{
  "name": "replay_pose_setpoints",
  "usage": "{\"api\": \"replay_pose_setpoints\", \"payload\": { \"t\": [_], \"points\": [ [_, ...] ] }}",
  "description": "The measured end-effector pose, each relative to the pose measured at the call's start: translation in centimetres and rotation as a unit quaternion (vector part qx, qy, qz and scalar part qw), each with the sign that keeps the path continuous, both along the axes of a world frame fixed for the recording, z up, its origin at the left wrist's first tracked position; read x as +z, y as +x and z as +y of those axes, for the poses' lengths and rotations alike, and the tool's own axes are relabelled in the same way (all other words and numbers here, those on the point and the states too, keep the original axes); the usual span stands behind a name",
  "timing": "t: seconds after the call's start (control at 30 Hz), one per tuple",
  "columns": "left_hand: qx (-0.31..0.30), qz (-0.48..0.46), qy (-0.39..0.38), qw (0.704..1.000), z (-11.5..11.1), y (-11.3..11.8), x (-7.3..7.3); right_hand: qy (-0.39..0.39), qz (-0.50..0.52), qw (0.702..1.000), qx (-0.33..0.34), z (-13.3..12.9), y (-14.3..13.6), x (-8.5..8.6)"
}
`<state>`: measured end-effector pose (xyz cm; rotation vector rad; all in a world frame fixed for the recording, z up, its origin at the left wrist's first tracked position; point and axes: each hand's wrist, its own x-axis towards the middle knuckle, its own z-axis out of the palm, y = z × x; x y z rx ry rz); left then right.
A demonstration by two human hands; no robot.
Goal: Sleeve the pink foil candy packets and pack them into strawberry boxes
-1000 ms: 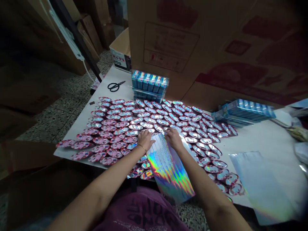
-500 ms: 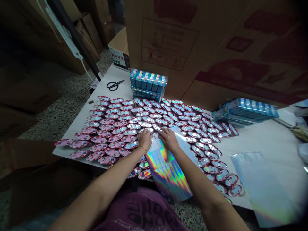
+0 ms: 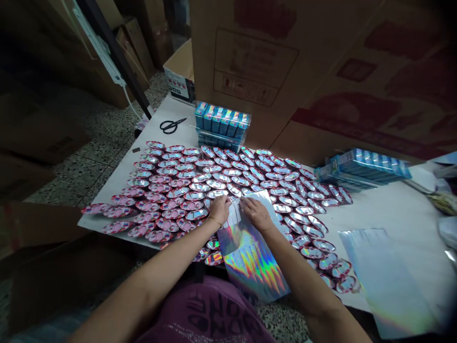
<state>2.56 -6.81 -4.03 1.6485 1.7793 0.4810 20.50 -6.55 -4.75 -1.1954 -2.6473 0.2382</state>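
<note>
A shiny holographic sheet (image 3: 255, 257) lies over oval-topped packs (image 3: 195, 215) and hangs past the table's front edge. Pale oblong patches mark its upper part. My left hand (image 3: 219, 209) is closed at the sheet's upper left edge, thumb and fingers together. Beside it, my right hand (image 3: 256, 214) bends over the upper part of the sheet, its fingertips pinched at the surface. Whether a label is between those fingertips is too small to tell. Many packs around my hands carry silvery strips on top; those toward the left show pink tops.
A second holographic sheet (image 3: 387, 281) lies at the right of the white table (image 3: 114, 190). Black scissors (image 3: 172, 126) rest at the back left. Wrapped blue boxes (image 3: 222, 125) and more blue boxes (image 3: 364, 166) stand before a large cardboard carton (image 3: 257, 62).
My hands have moved slightly down and right over the sheet, with the right hand's fingers drawn in. The camera view has shifted a little.
</note>
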Motion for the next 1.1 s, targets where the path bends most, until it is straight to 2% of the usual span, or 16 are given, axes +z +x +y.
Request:
{"api": "replay_pose_setpoints", "payload": {
  "t": [0.07,0.13,0.2,0.3,0.37,0.43,0.5,0.53,0.6,0.67,0.7,0.83,0.97,1.1],
  "points": [
    [0.009,0.016,0.000,1.000,0.1,-0.2,-0.4,-0.003,0.021,0.999,-0.033,-0.5,-0.3,0.7],
    [0.015,0.041,-0.001,0.999,0.4,-0.4,-1.0,-0.008,0.057,0.994,-0.096,-1.1,-0.5,2.5],
    [0.012,0.062,0.003,0.998,0.6,-0.7,-1.4,-0.034,0.098,0.985,-0.137,-1.6,-0.6,5.1],
    [0.012,0.069,0.023,0.997,0.8,-1.3,-1.5,-0.114,0.139,0.972,-0.152,-1.8,-0.4,9.5],
    [0.024,0.036,0.042,0.998,0.5,-1.7,-1.0,-0.167,0.154,0.958,-0.177,-1.3,-0.4,11.7],
    [0.032,-0.060,0.053,0.996,-0.2,-2.2,-0.4,-0.211,0.181,0.936,-0.215,-0.6,-0.6,12.7],
    [0.030,-0.222,0.022,0.974,-1.0,-2.8,0.2,-0.254,0.225,0.911,-0.233,0.2,-1.2,12.5],
    [0.027,-0.315,-0.012,0.949,-1.3,-3.0,0.5,-0.274,0.247,0.898,-0.240,0.6,-1.5,12.2],
    [0.034,-0.471,-0.082,0.878,-1.9,-3.6,1.1,-0.314,0.283,0.870,-0.254,1.0,-2.5,11.4],
    [0.065,-0.552,-0.113,0.823,-2.1,-4.3,1.6,-0.354,0.311,0.841,-0.267,1.2,-3.7,10.8],
    [0.086,-0.569,-0.117,0.809,-2.2,-4.7,1.8,-0.375,0.323,0.826,-0.268,1.2,-4.4,10.6],
    [0.162,-0.569,-0.149,0.792,-1.8,-6.8,2.2,-0.442,0.349,0.787,-0.251,1.3,-7.0,10.8],
    [0.182,-0.579,-0.165,0.777,-1.5,-8.7,1.9,-0.473,0.348,0.774,-0.236,1.5,-9.3,10.9],
    [0.199,-0.568,-0.132,0.788,-1.4,-10.0,1.5,-0.488,0.353,0.763,-0.233,1.7,-10.9,10.3]
  ]
}}
